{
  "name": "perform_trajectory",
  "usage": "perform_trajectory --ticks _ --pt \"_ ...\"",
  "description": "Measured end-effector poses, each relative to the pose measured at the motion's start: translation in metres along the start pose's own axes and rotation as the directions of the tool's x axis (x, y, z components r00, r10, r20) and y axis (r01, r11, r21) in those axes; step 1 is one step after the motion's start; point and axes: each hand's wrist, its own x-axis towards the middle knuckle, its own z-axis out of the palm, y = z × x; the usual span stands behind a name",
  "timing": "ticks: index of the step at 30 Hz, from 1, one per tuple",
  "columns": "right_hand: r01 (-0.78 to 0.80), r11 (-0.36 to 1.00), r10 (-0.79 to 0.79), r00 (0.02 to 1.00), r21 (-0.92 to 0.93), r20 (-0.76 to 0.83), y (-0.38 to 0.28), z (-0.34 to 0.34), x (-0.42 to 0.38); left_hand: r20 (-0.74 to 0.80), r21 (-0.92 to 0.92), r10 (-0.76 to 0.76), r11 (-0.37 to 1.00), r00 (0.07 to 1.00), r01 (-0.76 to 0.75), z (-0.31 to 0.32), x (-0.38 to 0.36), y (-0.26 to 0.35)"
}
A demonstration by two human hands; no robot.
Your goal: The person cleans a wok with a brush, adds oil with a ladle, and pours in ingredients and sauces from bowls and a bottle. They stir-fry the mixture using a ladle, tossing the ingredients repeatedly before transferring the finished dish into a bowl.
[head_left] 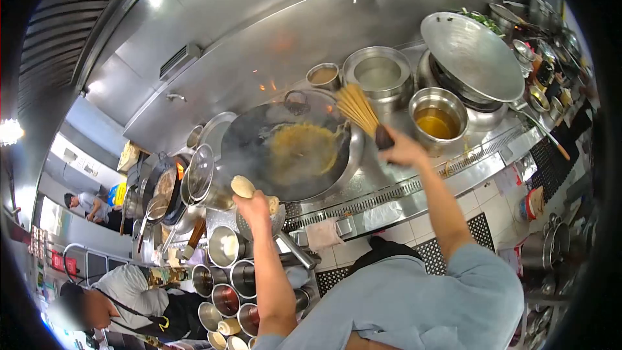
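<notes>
My right hand (403, 148) is closed round the dark handle of a bamboo wok brush (356, 107). Its bristles hang over the right rim of a large dark wok (249, 155). Yellowish, foamy liquid (304, 149) lies in the wok's bottom, and steam rises from it. At the wok's near left edge, my left hand (254, 207) grips a beige, folded cloth-like pad (242, 186) that sticks out on both sides of the fingers. Whether that hand also holds the wok's rim is hidden.
A pot of amber liquid (438, 122) stands right of the brush, near a wide pale wok (476, 58). Small flames show behind the dark wok. Several metal tubs (226, 246) crowd the lower left, where a co-worker (129, 298) stands. A drain grate (389, 198) runs along the counter front.
</notes>
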Motion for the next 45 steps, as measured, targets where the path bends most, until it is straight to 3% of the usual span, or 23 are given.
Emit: perform_trajectory --ticks 2,4,5,8,11,14,16,17,18,19,20,21,24,26,27,28,29,32,35,38,40,42,45 --pt "-0.071 0.964 0.085 0.995 0.255 -0.047 0.060 0.070 -0.040 -0.001 0.099 0.083 0.992 0.997 -0.082 0.001 0.004 0.023" --pt "-0.403 0.903 0.346 0.888 0.151 0.301 0.089 0.085 -0.074 0.017 0.210 0.147 0.967 0.989 -0.147 0.005 0.015 0.044" --pt "-0.218 0.953 0.181 0.967 0.212 0.179 0.098 0.092 -0.102 0.023 0.233 0.187 0.954 0.982 -0.187 0.007 0.020 0.053" --pt "-0.399 0.721 0.417 0.903 0.566 0.105 0.083 0.079 -0.161 0.049 0.302 0.261 0.916 0.964 -0.263 0.014 0.035 0.078" --pt "-0.314 0.564 0.485 0.875 0.764 0.002 0.045 0.054 -0.193 0.053 0.367 0.375 0.855 0.926 -0.367 0.024 0.049 0.095" --pt "-0.167 0.738 0.308 0.946 0.654 -0.106 0.024 0.034 -0.180 0.064 0.386 0.504 0.784 0.862 -0.487 0.032 0.046 0.107" --pt "-0.052 0.922 0.108 0.986 0.385 -0.127 -0.007 0.033 -0.157 0.054 0.338 0.642 0.709 0.764 -0.619 0.039 0.036 0.107" --pt "-0.053 0.972 0.059 0.998 0.231 -0.021 -0.027 0.037 -0.140 0.060 0.346 0.691 0.663 0.721 -0.664 0.039 0.022 0.108" --pt "0.156 0.981 -0.161 0.986 0.115 0.033 -0.047 0.047 -0.122 0.066 0.354 0.737 0.613 0.673 -0.706 0.039 0.001 0.113" --pt "0.105 0.983 -0.068 0.969 -0.147 0.239 -0.082 0.050 -0.103 0.097 0.343 0.713 0.631 0.694 -0.696 0.038 -0.025 0.118" --pt "0.224 0.961 -0.160 0.927 -0.160 0.340 -0.079 0.072 -0.068 0.129 0.333 0.685 0.651 0.717 -0.682 0.038 -0.047 0.117" --pt "0.255 0.960 -0.221 0.945 -0.119 0.243 -0.042 0.119 -0.015 0.159 0.290 0.728 0.611 0.667 -0.737 0.036 -0.061 0.104" --pt "-0.063 0.993 0.054 0.995 0.098 0.087 -0.029 0.153 0.082 0.181 0.231 0.798 0.534 0.575 -0.813 0.026 -0.076 0.081" --pt "-0.165 0.978 0.135 0.965 0.125 0.224 -0.103 0.117 0.030 0.110 0.201 0.835 0.512 0.539 -0.835 0.041 -0.067 0.065" --pt "-0.056 0.987 0.000 0.939 0.154 0.343 -0.143 0.091 -0.028 0.087 0.200 0.756 0.624 0.649 -0.755 0.044 -0.063 0.066" --pt "0.041 0.994 -0.079 0.916 0.102 0.394 -0.143 0.078 -0.057 -0.052 0.248 0.757 0.642 0.651 -0.726 0.043 -0.035 0.057" --pt "0.090 0.996 -0.077 0.911 -0.013 0.406 -0.116 0.069 -0.065 -0.077 0.166 0.631 0.771 0.772 -0.615 0.041 -0.024 0.050" --pt "-0.020 0.929 0.087 0.983 -0.370 0.164 -0.027 0.017 -0.006 -0.109 -0.014 0.273 0.961 0.956 -0.276 0.022 -0.014 0.014" --pt "-0.004 0.820 -0.053 0.995 -0.572 -0.083 -0.051 -0.037 0.110 -0.141 -0.031 0.096 0.994 0.985 -0.101 0.046 -0.020 -0.031" --pt "0.127 0.738 -0.243 0.966 -0.662 -0.086 -0.152 -0.070 0.159 -0.139 -0.279 -0.223 0.944 0.965 0.178 0.085 -0.011 -0.088" --pt "0.218 0.656 -0.347 0.937 -0.722 -0.032 -0.217 -0.077 0.174 -0.068 -0.368 -0.279 0.900 0.958 0.236 0.105 -0.016 -0.085" --pt "0.284 0.643 -0.396 0.918 -0.712 0.009 -0.249 -0.068 0.211 -0.171 -0.232 -0.224 0.956 0.959 0.181 0.127 -0.032 -0.068" --pt "0.298 0.729 -0.379 0.926 -0.616 0.000 -0.248 -0.008 0.253 -0.204 -0.174 -0.329 0.939 0.922 0.296 0.143 -0.026 -0.064"
